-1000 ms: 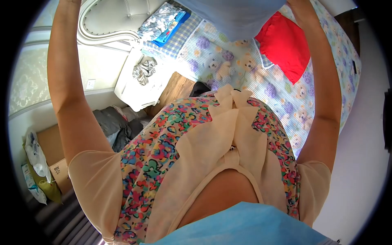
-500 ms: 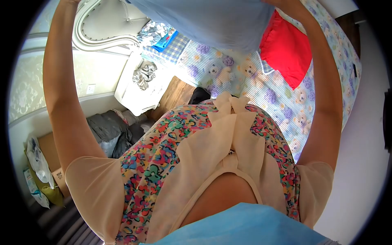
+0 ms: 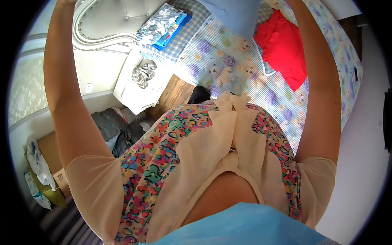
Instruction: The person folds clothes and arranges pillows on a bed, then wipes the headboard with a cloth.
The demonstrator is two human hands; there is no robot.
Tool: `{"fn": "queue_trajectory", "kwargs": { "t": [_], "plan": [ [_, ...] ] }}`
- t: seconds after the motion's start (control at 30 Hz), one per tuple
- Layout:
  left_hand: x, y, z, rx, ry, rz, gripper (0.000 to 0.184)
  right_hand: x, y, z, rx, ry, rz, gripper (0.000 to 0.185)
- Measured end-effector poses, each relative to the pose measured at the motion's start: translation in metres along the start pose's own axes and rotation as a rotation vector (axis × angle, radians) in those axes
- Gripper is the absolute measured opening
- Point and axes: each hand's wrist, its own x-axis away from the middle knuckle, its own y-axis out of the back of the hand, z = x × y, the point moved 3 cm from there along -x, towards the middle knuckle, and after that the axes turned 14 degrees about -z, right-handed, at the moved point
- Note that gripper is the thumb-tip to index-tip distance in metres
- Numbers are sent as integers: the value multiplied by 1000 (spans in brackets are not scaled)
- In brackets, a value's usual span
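A light blue cloth (image 3: 234,18) hangs at the top edge over the bed; its upper part is cut off. Both my forearms are raised wide apart. My left forearm (image 3: 61,53) runs up past the headboard, and the hand lies beyond the top edge. On the other side, my right forearm (image 3: 320,61) reaches up beside a red cloth item (image 3: 283,51) lying on the bed; that hand is also out of frame. What the fingers hold cannot be seen.
The bed (image 3: 220,57) has a bear-and-flower sheet. Folded clothes (image 3: 163,26) lie by the padded headboard (image 3: 112,20). A white nightstand (image 3: 141,92) carries a crumpled shiny cloth (image 3: 144,74). Dark bags (image 3: 110,124), a cardboard box (image 3: 49,153) and a plastic bag (image 3: 38,163) stand at left.
The light blue cloth has risen and narrowed in view, uncovering more of the bed and the folded clothes. My right forearm has shifted slightly, and its hand has left the frame.
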Motion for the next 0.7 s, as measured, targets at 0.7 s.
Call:
{"fn": "queue_trajectory", "kwargs": {
  "t": [0.7],
  "plan": [
    [368,32,342,-82,917,191,33,492,-85,4,-31,-493,591,14]
  ]
}}
